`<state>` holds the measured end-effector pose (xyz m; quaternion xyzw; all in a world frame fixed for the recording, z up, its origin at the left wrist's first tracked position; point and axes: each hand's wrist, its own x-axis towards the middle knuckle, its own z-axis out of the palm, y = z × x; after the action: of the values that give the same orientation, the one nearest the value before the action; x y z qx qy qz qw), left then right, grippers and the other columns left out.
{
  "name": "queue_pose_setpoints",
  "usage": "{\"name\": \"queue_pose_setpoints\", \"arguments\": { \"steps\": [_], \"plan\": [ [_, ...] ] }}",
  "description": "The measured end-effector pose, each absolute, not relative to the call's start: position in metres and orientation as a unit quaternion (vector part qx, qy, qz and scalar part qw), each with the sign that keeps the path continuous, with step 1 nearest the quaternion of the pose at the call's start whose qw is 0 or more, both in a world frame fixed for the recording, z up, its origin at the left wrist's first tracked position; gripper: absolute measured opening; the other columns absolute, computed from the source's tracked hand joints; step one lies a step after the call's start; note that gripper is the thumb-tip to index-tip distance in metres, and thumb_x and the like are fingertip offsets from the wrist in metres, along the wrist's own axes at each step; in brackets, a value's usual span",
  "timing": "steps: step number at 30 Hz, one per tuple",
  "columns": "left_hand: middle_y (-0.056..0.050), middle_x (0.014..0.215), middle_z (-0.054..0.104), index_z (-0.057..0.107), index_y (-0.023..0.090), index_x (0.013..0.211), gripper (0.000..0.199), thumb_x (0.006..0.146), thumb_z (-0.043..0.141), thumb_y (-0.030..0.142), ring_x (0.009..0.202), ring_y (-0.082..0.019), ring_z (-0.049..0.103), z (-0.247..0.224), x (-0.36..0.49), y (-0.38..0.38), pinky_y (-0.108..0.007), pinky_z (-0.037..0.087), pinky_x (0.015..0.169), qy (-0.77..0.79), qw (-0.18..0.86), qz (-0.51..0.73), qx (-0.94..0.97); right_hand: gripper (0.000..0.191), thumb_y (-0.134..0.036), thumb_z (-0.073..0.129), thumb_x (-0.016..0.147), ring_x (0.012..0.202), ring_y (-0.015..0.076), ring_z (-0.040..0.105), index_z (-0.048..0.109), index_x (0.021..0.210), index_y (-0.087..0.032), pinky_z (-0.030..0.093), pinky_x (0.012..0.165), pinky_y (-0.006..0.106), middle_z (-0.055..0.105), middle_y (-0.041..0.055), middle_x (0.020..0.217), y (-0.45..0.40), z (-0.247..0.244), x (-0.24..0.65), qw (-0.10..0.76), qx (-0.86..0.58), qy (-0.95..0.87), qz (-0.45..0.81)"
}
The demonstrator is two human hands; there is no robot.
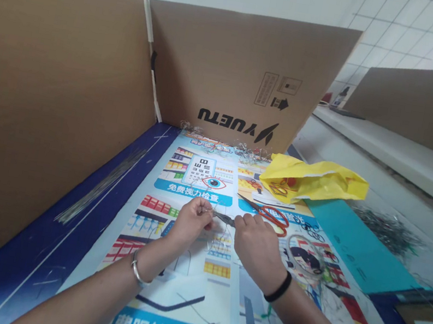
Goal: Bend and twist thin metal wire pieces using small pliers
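My left hand [192,219] pinches a piece of thin wire [213,209] between thumb and fingers. In my right hand [254,246] is a pair of pliers [224,218], its dark jaws pointing left and meeting the wire at my left fingertips. The handles are hidden in my closed fist. Just beyond the right hand lie scissors [274,216] with orange-red handles. Fine wire loops hang below the pliers, too thin to make out fully. A coil of clear or silvery wire [288,251] rests right of my right hand.
Cardboard panels stand at the left [44,100] and back [215,68]. A bundle of straight wires [100,187] lies on the left. A yellow plastic bag [321,179] sits at back right, near a heap of wire scraps [385,232]. Tangled wire pieces [249,151] lie along the back panel.
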<state>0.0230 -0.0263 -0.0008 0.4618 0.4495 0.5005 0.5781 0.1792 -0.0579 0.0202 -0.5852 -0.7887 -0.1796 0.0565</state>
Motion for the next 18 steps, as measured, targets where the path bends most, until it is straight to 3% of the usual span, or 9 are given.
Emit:
{"name": "queue_pose_setpoints", "arguments": {
  "steps": [18],
  "plan": [
    [0.005,0.049,0.054,0.049,0.019,0.071,0.008,0.066,0.056,0.019,0.047,-0.009,0.048,0.0004,0.0191,-0.0255,-0.019,0.038,0.050,0.457,0.568,0.475,0.492,0.020,-0.008,0.041,0.082,0.073,0.0165,0.054,0.059,0.080,-0.017,0.026,0.058,0.027,0.061,0.0059,0.078,-0.0582,0.0230,0.1795,0.022,-0.602,-0.789,-0.117]
  ]
}}
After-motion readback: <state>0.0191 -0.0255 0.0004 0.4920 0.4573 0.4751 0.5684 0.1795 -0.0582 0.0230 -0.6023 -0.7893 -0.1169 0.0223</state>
